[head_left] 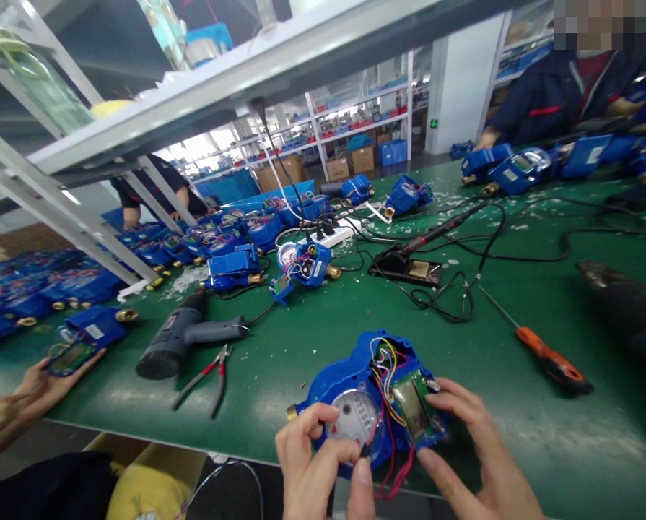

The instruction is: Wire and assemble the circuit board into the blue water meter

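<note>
Far left, a co-worker's hand (41, 386) cradles a small board (69, 357), well apart from the action. On the green bench (312, 347) a grey power tool (185, 334) lies on its side, with red-handled pliers (210, 377) just near of it.

Now the centre: the open blue meter (349, 379) sits dial-up right at the bench's near edge. The left hand (315, 458) is closed on it, thumb and fingertips pinching at the dial rim where red wires loop out. The right hand (477, 451) grips the green display board (414, 406), with fingers curled round its right edge and the board lifted out of the housing.

Here's the danger as I judge it. The bundle of coloured wires (385, 365) looks short, so a hard tug on the board could tear a joint loose. And with the meter this close to the edge, one slip could send it off the bench.

Far behind, the soldering iron (439, 231) rests on its stand, and its trailing cables (452, 296) could snag a sleeve. Right of the hands, an orange screwdriver (550, 362) lies near, apart from both hands.
</note>
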A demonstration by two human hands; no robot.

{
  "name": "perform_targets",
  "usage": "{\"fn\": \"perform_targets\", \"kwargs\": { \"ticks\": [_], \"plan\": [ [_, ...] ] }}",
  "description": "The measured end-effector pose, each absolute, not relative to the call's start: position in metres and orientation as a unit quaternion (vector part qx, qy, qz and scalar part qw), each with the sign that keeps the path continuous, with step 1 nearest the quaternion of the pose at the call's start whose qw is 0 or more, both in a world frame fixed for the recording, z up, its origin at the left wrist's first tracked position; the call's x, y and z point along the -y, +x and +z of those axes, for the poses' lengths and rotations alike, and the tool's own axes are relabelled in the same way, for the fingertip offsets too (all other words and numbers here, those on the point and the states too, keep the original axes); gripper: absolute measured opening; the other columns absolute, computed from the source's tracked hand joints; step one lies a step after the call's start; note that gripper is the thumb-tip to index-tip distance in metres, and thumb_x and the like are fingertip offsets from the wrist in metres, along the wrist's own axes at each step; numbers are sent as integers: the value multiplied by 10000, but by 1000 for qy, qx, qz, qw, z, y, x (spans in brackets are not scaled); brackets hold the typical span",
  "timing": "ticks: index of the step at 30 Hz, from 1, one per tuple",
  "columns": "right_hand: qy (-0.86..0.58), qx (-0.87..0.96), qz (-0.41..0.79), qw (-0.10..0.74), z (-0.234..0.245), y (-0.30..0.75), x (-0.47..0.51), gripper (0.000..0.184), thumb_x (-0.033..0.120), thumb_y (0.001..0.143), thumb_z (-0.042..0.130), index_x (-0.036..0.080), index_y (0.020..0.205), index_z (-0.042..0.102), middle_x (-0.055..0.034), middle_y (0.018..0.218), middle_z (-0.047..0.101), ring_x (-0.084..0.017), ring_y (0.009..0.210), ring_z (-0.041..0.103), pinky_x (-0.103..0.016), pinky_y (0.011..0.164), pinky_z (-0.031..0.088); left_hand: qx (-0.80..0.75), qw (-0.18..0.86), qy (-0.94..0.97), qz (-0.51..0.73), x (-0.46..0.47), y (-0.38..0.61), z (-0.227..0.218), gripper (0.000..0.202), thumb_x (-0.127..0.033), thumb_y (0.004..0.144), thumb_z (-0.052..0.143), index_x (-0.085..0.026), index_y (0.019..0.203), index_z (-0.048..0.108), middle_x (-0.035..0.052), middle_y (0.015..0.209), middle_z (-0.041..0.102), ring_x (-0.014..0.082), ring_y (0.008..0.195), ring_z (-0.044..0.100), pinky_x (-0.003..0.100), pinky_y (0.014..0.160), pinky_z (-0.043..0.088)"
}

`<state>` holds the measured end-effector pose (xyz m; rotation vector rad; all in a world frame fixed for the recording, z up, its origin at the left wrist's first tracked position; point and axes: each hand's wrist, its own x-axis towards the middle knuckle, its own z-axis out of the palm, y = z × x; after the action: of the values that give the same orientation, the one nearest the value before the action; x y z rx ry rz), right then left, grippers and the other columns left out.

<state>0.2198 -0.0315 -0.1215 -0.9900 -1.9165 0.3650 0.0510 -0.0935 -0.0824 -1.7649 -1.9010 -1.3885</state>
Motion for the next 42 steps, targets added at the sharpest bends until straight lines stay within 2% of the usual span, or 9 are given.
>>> {"fn": "perform_targets", "kwargs": {
  "ticks": [6, 13, 18, 23, 30, 35, 38, 42],
  "plan": [
    [-410, 761, 196, 463, -121, 211, 28, 244, 380, 943, 491, 231, 1134, 460, -70, 1280, 462, -175, 1194, 492, -261, 924, 490, 662, 46, -589, -462, 87, 43, -78, 177, -196, 853, 483, -215, 712, 588, 85, 1086, 501, 250, 1009, 481, 383, 820, 400],
    [-414, 761, 203, 456, -121, 212, 26, 187, 362, 920, 530, 232, 1038, 464, -66, 1262, 470, -179, 1162, 517, -262, 883, 494, 651, 2, -560, -513, 89, 43, -80, 362, -392, 934, 414, -212, 628, 490, 80, 1037, 514, 240, 952, 484, 369, 803, 402],
    [-415, 760, 206, 456, -122, 217, 29, 163, 348, 925, 521, 232, 1024, 465, -70, 1256, 473, -188, 1180, 504, -260, 881, 495, 642, -22, -563, -520, 94, 46, -81, 340, -389, 932, 446, -216, 650, 523, 62, 1036, 498, 228, 920, 467, 364, 808, 373],
    [-408, 781, 198, 429, -122, 221, 30, 158, 321, 928, 516, 233, 1040, 448, -62, 1265, 448, -160, 1200, 484, -214, 905, 478, 636, 0, -575, -514, 96, 49, -81, 361, -380, 949, 419, -216, 645, 527, 55, 1034, 491, 218, 907, 463, 350, 811, 366],
    [-409, 779, 196, 434, -123, 222, 34, 169, 337, 940, 483, 232, 1067, 446, -64, 1284, 433, -151, 1215, 465, -213, 926, 462, 627, 6, -576, -524, 96, 48, -85, 349, -385, 946, 425, -221, 655, 526, 38, 1042, 492, 213, 920, 459, 332, 818, 355],
    [-400, 782, 196, 436, -123, 226, 37, 278, 285, 926, 470, 200, 1188, 428, -107, 1345, 387, -189, 1238, 431, -286, 940, 449, 626, 21, -581, -519, 96, 47, -86, 359, -374, 943, 433, -218, 637, 540, 45, 1030, 502, 215, 918, 471, 327, 815, 369],
    [-377, 774, 179, 475, -114, 228, 42, 241, 217, 906, 465, 185, 1145, 456, -121, 1278, 409, -220, 1194, 423, -343, 942, 407, 623, 24, -585, -519, 97, 47, -85, 358, -363, 946, 430, -219, 642, 553, 50, 1044, 502, 221, 928, 465, 336, 828, 359],
    [-306, 799, 137, 499, -102, 222, 43, 234, 112, 849, 492, 171, 1075, 510, -93, 1087, 431, -215, 1044, 431, -336, 870, 378, 611, 18, -590, -527, 99, 49, -85, 307, -344, 942, 445, -231, 682, 562, 42, 1069, 498, 222, 949, 465, 348, 862, 356]
  ]
}}
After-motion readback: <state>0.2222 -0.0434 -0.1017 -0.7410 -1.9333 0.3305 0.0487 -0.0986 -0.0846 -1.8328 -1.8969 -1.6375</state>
